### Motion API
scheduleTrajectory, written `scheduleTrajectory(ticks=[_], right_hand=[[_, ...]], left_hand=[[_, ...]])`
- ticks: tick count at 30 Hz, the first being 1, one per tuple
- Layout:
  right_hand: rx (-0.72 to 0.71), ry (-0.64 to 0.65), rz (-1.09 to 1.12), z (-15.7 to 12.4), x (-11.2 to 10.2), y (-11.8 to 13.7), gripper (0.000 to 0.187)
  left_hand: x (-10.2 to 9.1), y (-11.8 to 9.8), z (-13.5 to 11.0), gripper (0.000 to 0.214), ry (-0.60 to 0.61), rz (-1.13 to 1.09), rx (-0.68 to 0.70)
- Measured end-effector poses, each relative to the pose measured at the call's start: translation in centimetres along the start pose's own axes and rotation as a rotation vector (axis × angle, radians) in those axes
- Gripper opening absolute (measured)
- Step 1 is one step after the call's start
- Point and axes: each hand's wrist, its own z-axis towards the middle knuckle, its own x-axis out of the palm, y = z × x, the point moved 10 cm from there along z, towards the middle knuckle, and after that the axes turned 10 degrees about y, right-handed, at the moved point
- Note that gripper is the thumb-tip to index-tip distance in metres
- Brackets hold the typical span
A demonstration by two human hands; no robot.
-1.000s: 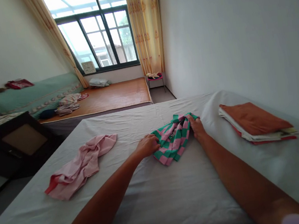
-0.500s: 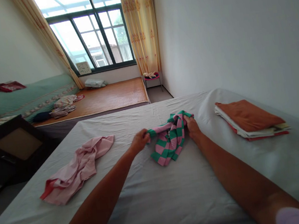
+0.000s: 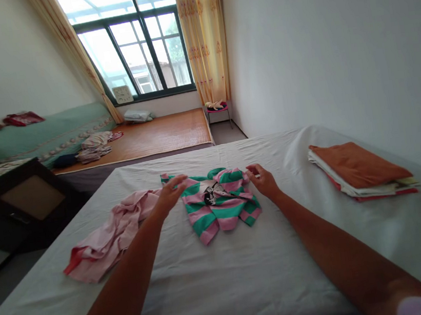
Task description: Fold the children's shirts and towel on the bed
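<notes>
A green-and-pink checked shirt [image 3: 203,219] with a black-and-white printed figure lies spread, somewhat rumpled, on the white-sheeted bed [image 3: 235,283]. My left hand [image 3: 169,196] is over its left part, fingers stretched out and apart. At its right edge is my right hand [image 3: 265,182], fingers curved with a gap between thumb and forefinger; the fingertips are at or just beside the cloth. Left of the shirt lies a crumpled pink garment [image 3: 117,231] with a red edge, partly hidden behind my left forearm.
Folded cloths [image 3: 362,163], orange on top, are stacked at the right near the wall. Beyond the bed's far edge stands another bed with a brown mat [image 3: 168,129] and clothes on it. A dark cabinet [image 3: 32,199] stands at the left.
The checked shirt was bunched between both gripping hands; now it lies spread out with its print showing. My left hand has moved left and opened, and my right hand has loosened.
</notes>
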Motion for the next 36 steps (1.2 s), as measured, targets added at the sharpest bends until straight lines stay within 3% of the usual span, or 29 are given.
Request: scheduleTrajectory(ticks=[2,3,5,8,12,14,15,17,20,22,23,25,29,31,33,36], right_hand=[[-0.082,0.215,-0.096,-0.5,2.4,2.0,0.032],[-0.115,0.306,-0.142,-0.8,3.6,2.7,0.033],[-0.160,0.402,-0.200,-1.4,4.9,3.6,0.034],[-0.106,0.365,-0.109,-0.9,4.3,2.9,0.025],[0.236,0.137,0.330,0.0,0.8,-1.7,0.016],[0.335,0.174,0.601,-0.4,0.7,-2.7,0.015],[0.346,0.280,0.709,-0.7,1.4,-2.3,0.016],[0.334,0.641,0.819,-2.3,3.6,-0.3,0.021],[0.336,1.209,0.748,-6.8,6.2,2.9,0.024],[0.309,1.368,0.681,-8.3,6.8,4.0,0.026],[0.289,1.364,0.664,-8.2,7.0,4.2,0.028],[0.246,1.183,0.640,-6.3,6.9,3.8,0.032],[0.155,0.403,0.399,-1.2,3.1,0.7,0.029],[0.093,0.188,0.202,-0.7,1.9,0.5,0.025],[0.032,0.176,0.068,-0.8,2.3,1.1,0.030],[-0.033,0.342,0.088,-1.1,3.2,2.5,0.031]], left_hand=[[7.4,-1.8,-2.2,0.037,0.506,0.179,0.059],[10.2,-2.5,-3.9,0.038,0.701,0.266,0.101],[13.1,-3.5,-6.1,0.044,0.851,0.445,0.180],[13.7,-4.0,-6.7,0.046,0.793,0.585,0.200],[12.3,-3.5,-6.1,0.048,0.761,0.585,0.167],[10.7,-3.1,-5.6,0.043,0.754,0.561,0.155],[9.2,-2.9,-5.0,0.040,0.691,0.560,0.140],[4.7,-2.3,-3.7,0.034,0.438,0.620,0.088],[-2.4,-1.0,-3.3,0.024,0.014,0.784,-0.021],[-5.0,0.1,-3.9,0.022,-0.126,0.858,-0.074],[-5.7,0.6,-4.2,0.022,-0.168,0.875,-0.083],[-6.2,1.1,-4.7,0.026,-0.222,0.877,-0.069],[-4.8,2.3,-5.0,0.030,-0.182,0.848,-0.042],[-3.6,3.1,-4.9,0.034,-0.125,0.889,-0.054],[-2.7,4.0,-4.9,0.041,-0.088,0.933,-0.089],[-1.8,5.2,-5.1,0.043,-0.042,0.956,-0.163]])
